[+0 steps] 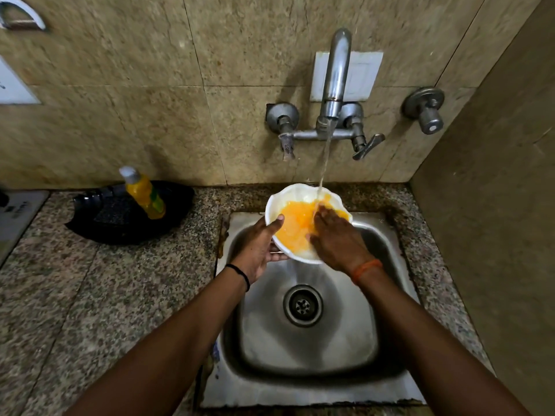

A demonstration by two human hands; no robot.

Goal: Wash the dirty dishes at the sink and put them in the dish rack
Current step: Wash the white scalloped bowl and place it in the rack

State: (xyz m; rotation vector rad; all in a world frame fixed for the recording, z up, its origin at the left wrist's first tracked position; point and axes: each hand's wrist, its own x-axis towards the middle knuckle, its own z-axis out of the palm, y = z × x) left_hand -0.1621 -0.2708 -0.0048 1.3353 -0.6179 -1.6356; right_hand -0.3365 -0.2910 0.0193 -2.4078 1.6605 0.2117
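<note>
Rinsing in progress, head view: white bowl (300, 202) held over the sink (306, 349), tilted under the tap (336, 79) stream so the orange residue washes off and drains. Left hand (258, 250) grips the bowl's near-left rim, thumb on the inside, to steady it. Right hand (336, 238) lies flat inside, fingers extended, likely rubbing the soil loose. Soap bottle (144, 193) stands in a black tray (120, 226) on the counter (90, 295), within left reach. No dish rack visible.
</note>
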